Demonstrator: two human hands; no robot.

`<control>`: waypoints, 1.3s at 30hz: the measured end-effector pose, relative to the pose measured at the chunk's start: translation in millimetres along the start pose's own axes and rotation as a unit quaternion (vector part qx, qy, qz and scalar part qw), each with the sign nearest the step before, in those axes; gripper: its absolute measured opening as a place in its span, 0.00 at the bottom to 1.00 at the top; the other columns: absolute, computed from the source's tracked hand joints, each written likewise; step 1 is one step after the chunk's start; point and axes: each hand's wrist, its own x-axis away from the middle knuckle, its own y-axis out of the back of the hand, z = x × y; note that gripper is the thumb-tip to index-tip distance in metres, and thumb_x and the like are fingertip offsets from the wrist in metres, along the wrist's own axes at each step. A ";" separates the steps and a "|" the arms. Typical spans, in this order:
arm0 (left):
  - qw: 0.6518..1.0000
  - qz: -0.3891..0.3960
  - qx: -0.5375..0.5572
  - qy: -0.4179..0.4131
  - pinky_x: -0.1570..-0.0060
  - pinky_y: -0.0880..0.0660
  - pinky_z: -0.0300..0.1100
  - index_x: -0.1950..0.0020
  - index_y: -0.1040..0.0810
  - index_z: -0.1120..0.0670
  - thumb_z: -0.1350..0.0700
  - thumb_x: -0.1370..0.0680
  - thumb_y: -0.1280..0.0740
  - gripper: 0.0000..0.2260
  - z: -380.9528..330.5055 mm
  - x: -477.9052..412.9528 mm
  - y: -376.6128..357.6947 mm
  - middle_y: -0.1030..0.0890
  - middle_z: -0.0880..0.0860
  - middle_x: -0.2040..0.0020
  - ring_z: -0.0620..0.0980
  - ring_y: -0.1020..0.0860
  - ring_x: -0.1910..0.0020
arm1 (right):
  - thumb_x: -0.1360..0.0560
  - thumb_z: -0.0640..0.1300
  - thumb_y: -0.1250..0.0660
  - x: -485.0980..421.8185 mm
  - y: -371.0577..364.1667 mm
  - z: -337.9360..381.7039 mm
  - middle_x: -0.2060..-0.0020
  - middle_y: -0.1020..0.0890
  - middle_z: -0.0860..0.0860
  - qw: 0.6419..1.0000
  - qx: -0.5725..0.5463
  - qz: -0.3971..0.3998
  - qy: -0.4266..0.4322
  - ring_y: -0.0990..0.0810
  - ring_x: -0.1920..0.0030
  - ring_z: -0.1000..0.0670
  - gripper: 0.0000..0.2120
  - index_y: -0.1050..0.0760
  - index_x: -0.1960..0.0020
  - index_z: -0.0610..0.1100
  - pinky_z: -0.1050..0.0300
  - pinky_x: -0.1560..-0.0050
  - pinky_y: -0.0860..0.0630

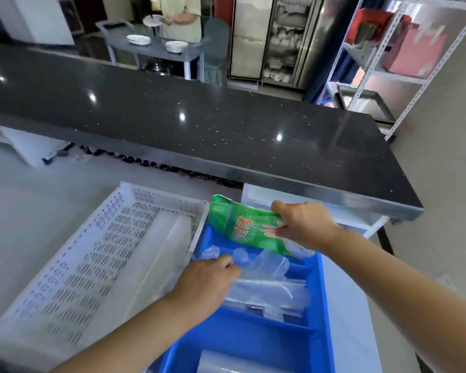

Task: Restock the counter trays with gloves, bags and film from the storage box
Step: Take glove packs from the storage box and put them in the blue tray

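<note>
**Green packet over the far end of the tray**

We see the right hand (304, 224) pinching the green packet (242, 224) — thumb and curled fingers clamp its right edge. The packet is tilted over the far end of the blue tray (324, 319). The left hand (207, 278) curls its fingers together onto the clear gloves (269, 281) in a middle compartment. A white basket (92, 251) sits just left of the tray — both below the black counter (199, 122).
</note>
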 end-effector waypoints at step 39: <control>0.990 0.002 0.120 0.067 0.64 0.38 0.42 0.50 0.26 0.47 0.55 0.28 0.35 0.09 12.2 -82.5 37.9 0.19 0.50 0.52 0.57 0.22 0.52 | 0.31 0.48 0.32 26.2 17.9 11.3 0.49 0.18 0.50 0.987 -0.158 0.041 -0.005 0.22 0.51 0.45 0.19 0.26 0.41 0.53 0.57 0.57 0.29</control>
